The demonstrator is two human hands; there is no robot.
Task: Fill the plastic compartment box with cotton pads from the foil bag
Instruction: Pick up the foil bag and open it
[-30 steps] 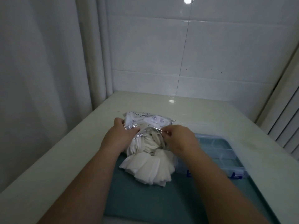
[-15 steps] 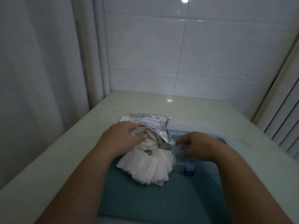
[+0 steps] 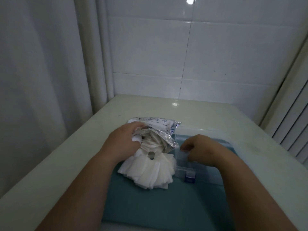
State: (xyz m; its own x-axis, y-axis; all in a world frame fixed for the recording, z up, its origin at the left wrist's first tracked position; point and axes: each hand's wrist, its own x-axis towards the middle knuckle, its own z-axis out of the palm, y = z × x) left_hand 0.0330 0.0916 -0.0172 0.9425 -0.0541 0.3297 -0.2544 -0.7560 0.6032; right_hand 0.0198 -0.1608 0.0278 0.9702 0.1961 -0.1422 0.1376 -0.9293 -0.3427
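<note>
Cotton pads (image 3: pixel 150 174), white, flat and square, fanned in a loose heap at lower centre of the frame, spilling from the mouth of the bag onto the mat. More of the same packed inside the bag's opening, just above the heap.

Far left: pale grey curtain (image 3: pixel 41 80) hanging in soft folds, edge to edge with the frame's left side. Beside it, smooth cream-coloured worktop (image 3: pixel 66 160) running from lower left up to the white tiled wall (image 3: pixel 216 55) at the top.

Left of centre: left hand (image 3: pixel 123 144) at the end of a bare forearm, fingers curled over the upper lip of the bag's mouth, thumb tucked in against the white pads, gripping that opening.

Centre: crumpled silver foil bag (image 3: pixel 160 125) with a white printed outside, lying on the worktop, mouth open toward the camera, shiny inner lining turned out at its right side.

Below: dull teal rectangular mat (image 3: pixel 158 207) across the lower middle of the frame, under the heap and under the box.

Right of centre: clear plastic compartment box (image 3: pixel 181 162), just beside the heap, touching or nearly touching the pads' right edge; compartments mostly hidden by the arm. Right hand (image 3: pixel 203 149) over it, fingers bent down, fingertips and thumb closed on a clear edge at the box's left end. Small dark blue latch (image 3: pixel 189 178) on the box's near side, below that hand.

Far right: pale ribbed slatted panel (image 3: pixel 293 122), slanting up the frame's right edge.
</note>
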